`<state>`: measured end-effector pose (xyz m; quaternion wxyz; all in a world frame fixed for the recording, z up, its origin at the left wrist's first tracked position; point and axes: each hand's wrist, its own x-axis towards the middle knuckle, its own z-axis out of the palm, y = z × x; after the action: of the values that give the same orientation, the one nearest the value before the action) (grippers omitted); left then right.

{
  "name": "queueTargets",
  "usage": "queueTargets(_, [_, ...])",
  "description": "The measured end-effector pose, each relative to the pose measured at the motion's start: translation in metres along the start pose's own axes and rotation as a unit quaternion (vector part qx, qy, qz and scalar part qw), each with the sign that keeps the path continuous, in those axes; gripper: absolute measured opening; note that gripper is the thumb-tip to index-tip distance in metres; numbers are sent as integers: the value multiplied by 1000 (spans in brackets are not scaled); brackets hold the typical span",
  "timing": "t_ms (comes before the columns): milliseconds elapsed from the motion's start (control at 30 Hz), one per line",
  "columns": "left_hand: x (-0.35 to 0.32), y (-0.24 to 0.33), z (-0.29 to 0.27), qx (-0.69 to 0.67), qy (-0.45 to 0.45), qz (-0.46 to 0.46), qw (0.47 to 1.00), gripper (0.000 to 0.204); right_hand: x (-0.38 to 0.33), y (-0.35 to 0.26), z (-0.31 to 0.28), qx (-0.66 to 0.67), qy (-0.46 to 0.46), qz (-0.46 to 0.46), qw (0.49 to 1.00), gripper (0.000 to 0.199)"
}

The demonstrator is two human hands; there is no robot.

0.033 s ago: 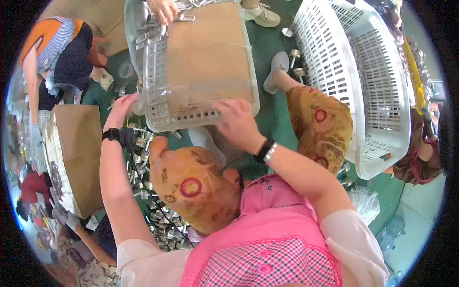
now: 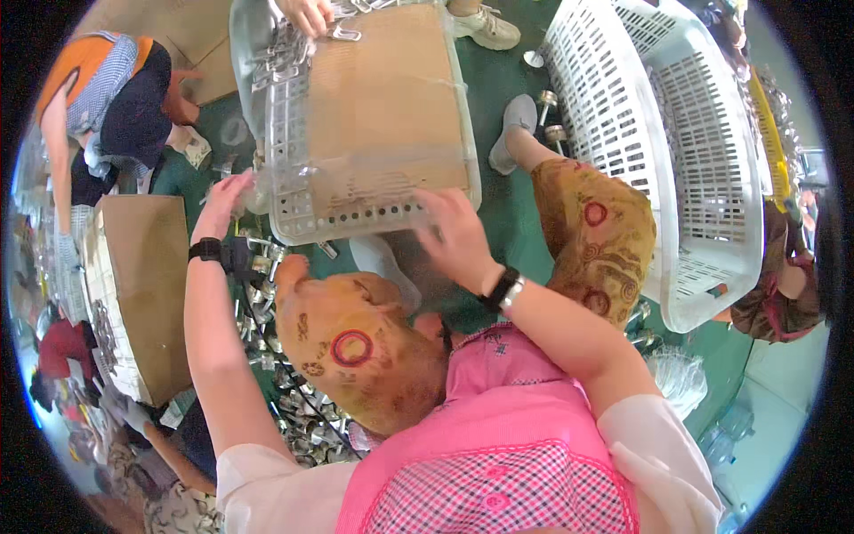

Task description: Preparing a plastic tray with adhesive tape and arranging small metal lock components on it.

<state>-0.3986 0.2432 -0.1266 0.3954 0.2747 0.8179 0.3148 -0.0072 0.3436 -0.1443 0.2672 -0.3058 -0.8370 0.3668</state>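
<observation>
In front of me lies a white plastic crate (image 2: pixel 294 214) with a brown cardboard sheet (image 2: pixel 382 98) on its top face. My left hand (image 2: pixel 224 205) is at the crate's near left corner, fingers drawn together beside a crumpled piece of clear plastic (image 2: pixel 259 194). What those fingers hold, I cannot make out. My right hand (image 2: pixel 455 238) hangs at the crate's near edge, blurred, with its fingers apart and nothing seen in them. At the crate's far side, a co-worker's hand (image 2: pixel 307 15) is by metal clips (image 2: pixel 345 34) lying on the cardboard and the crate's left side.
Tall white slatted baskets (image 2: pixel 609 98) stand to my right. Loose metal parts (image 2: pixel 311 414) lie heaped beside my left leg. At left is a cardboard box (image 2: pixel 147 294), with other people around it. Metal pieces (image 2: pixel 551 120) and a foot in a grey sock (image 2: pixel 514 133) are on the green floor.
My right hand has shifted slightly right and nearer to me, off the crate's edge. The left hand has barely moved. A clip by the co-worker's hand has turned a little.
</observation>
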Motion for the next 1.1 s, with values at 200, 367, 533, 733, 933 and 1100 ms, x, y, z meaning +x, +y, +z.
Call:
queueTargets(200, [-16,53,3,-22,-6,90,996,29,-19,16,-23,299,-9,294,908,43])
queueTargets(367, [-15,62,-4,-146,-71,116,980,32,4,4,-28,580,76,426,691,38])
queueTargets(533, [-19,70,-4,-127,-65,95,985,25,6,9,-25,651,132,443,602,28])
queueTargets(733, [-31,79,-7,-135,-60,122,981,32,7,11,-17,620,133,438,638,28])
queueTargets(933, [-26,92,6,-103,-57,167,979,31,8,-6,-36,544,171,424,704,34])
queueTargets(1100, [-35,77,7,-190,-50,165,967,29,13,0,-33,274,210,302,888,38])
